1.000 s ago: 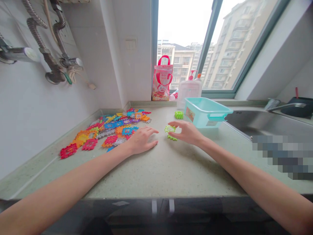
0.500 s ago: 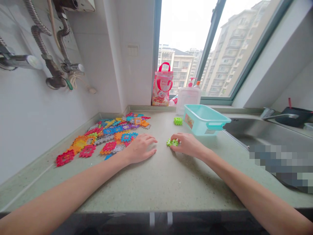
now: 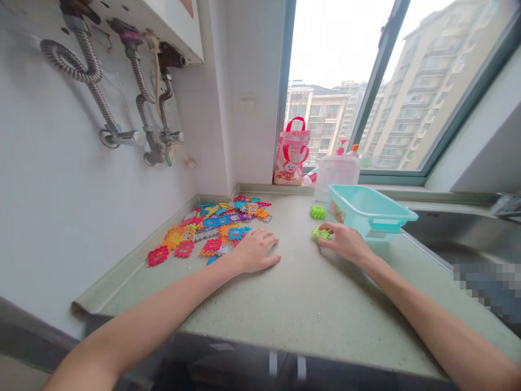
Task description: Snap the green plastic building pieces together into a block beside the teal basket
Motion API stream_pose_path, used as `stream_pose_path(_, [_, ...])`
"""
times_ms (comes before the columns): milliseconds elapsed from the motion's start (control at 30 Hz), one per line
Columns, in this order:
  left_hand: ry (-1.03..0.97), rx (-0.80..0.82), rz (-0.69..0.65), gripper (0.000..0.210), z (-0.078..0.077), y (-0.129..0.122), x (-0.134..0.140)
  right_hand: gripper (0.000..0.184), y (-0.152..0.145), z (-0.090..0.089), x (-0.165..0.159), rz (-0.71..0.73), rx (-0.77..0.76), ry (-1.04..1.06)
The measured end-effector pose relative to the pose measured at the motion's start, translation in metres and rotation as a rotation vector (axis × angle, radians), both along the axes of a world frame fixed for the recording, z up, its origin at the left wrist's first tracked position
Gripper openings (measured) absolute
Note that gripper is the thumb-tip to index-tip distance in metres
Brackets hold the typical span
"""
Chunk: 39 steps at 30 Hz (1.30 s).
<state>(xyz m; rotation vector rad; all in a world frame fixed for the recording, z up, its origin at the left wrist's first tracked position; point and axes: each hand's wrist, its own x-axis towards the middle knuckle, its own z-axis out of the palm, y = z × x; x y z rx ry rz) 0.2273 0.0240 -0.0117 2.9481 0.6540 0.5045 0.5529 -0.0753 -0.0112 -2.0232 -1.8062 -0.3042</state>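
Note:
Between the fingers of my right hand is a light green toothed building piece, held low over the counter. Just behind it lies a bright green stack of toothed pieces, close to the turquoise plastic bin. My left hand rests palm down on the counter with its fingers stretched out, holding nothing. Beside it, to the left, spreads a heap of interlocking building pieces in red, orange, blue, purple, yellow and grey. My left hand and wrist hide part of that heap's near edge.
A metal sink is set into the counter at the right. By the window stand a pink and red carry bag and a clear plastic container. Metal pipes hang on the left wall, above the counter.
The view has swung left, so everything appears further right. My right hand, still pinching the green piece, is now nearer the green stack. My left hand stays flat beside the heap.

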Motion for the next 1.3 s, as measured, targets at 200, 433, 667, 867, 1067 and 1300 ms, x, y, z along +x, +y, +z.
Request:
stream_pose_path(200, [0.053,0.061,0.211,0.06,-0.003,0.002,-0.002,0.045,0.0,-0.001,0.001,-0.055,0.017,0.05])
stream_pose_path(433, [-0.051,0.11,0.339,0.034,0.04,0.052,-0.033,0.038,-0.002,-0.003,0.004,0.091,-0.092,0.048])
stream_pose_path(667, [0.042,0.112,0.791,0.048,0.082,0.1,-0.153,0.049,0.0,-0.007,0.008,0.169,-0.096,0.046])
stream_pose_path(867, [0.282,0.063,0.874,0.068,0.056,0.081,-0.193,0.036,-0.003,-0.003,0.001,0.153,0.006,0.009])
stream_pose_path(1067, [0.252,-0.037,0.884,0.048,0.064,0.094,-0.197,0.029,-0.008,0.007,-0.011,0.176,0.091,0.051])
stream_pose_path(1300, [0.145,-0.138,0.893,0.051,0.07,0.105,-0.207,0.028,-0.008,0.006,-0.012,0.216,0.158,0.048])
